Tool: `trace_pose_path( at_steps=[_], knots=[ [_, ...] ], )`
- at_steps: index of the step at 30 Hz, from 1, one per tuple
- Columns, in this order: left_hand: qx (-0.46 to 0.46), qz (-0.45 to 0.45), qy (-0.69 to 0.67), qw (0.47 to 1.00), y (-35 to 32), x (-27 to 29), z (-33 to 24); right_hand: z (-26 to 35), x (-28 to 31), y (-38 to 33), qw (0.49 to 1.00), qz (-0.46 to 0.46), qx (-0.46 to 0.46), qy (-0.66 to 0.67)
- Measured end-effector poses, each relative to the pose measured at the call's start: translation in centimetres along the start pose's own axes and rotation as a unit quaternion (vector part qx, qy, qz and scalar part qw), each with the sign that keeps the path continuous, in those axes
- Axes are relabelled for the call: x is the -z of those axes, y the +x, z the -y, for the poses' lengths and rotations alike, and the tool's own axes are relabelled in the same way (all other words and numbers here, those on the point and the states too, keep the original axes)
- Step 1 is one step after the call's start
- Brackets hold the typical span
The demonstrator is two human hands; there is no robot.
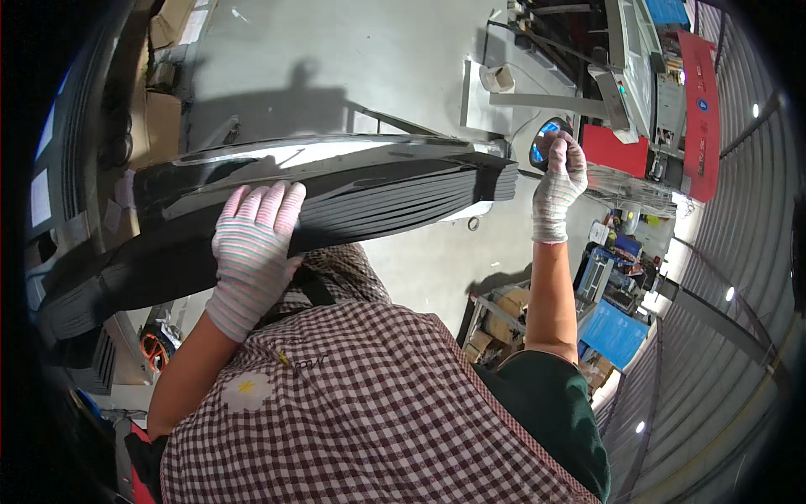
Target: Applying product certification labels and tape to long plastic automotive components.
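A long stack of thin black strips (395, 197) runs across in front of me, its layers fanned at the right end. My left hand (256, 244), in a striped knit glove, lies on the stack with its fingers stretched toward the far edge. The thumb sits at the near side, partly hidden. My right hand (561, 181), in a matching glove, is raised to the right, apart from the stack. Its fingertips are pressed together; what they hold, if anything, I cannot make out. Just behind them shows a dark-rimmed round thing (539, 149) with blue inside.
Beyond the stack lies a long shiny surface (319, 151). Cardboard boxes (163, 126) stand at the far left. A shelf rack with boxes (504, 315) is at the right, below a red panel (617, 151). An orange-rimmed wheel (155, 349) shows at lower left.
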State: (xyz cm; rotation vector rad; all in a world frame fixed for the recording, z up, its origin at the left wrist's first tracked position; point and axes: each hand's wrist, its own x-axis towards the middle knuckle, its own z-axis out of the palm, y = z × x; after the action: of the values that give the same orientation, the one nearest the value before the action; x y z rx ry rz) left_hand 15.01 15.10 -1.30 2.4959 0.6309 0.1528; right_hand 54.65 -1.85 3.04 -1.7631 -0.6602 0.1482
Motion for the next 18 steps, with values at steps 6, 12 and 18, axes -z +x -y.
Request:
trace_pose_path(
  at_steps=[6, 12, 18],
  knots=[
    [-0.012, -0.001, -0.007, 1.0, 1.7, -0.2, -1.1, -6.2, 3.2, 0.0, 0.984, 0.066, -0.046, -0.16],
    [-0.001, -0.001, -0.036, 0.999, 2.0, -0.8, -1.6, -8.7, 4.7, -0.6, 0.947, 0.145, -0.071, -0.277],
    [-0.016, -0.036, -0.001, 0.999, 1.0, -1.6, -2.4, -8.2, 3.8, -0.9, 0.964, 0.116, -0.147, -0.19]
  ],
)
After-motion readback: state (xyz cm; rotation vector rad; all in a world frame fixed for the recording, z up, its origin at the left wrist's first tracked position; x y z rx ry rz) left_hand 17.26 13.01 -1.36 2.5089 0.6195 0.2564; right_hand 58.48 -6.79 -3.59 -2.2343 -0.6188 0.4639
